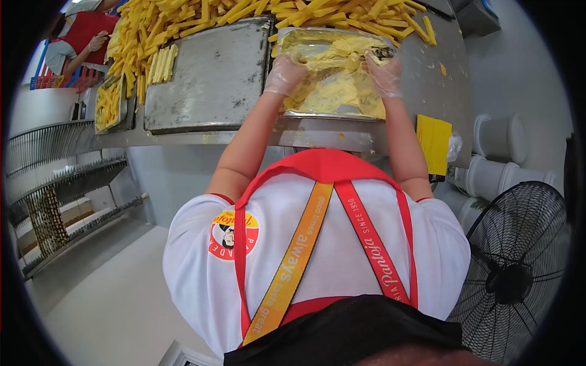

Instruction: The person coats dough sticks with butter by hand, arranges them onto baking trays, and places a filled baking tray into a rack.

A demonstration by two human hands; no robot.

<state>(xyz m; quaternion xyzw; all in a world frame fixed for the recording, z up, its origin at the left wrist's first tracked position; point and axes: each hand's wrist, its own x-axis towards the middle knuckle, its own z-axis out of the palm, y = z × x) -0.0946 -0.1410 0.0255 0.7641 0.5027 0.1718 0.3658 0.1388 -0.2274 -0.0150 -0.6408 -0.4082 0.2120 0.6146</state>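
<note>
A metal tray [336, 114] lies at the table's front edge. Over it is a glossy, wrinkled sheet smeared with soft yellow spread [336, 76]. My left hand [285, 74], in a clear plastic glove, has its fingers curled on the sheet's left side. On the right side my gloved right hand [384, 73] is closed at the sheet's upper corner, with a dark patch beside its fingers. The fingertips of both hands are partly hidden by the yellow spread.
Yellow sticks [342, 13] are heaped along the back. A worn metal tray [204, 79] lies left, beside a row of pale sticks [162, 64]. A yellow card [433, 143] is at the right edge. A fan [513, 277] and white buckets [500, 137] stand right. A co-worker [88, 36] works far left.
</note>
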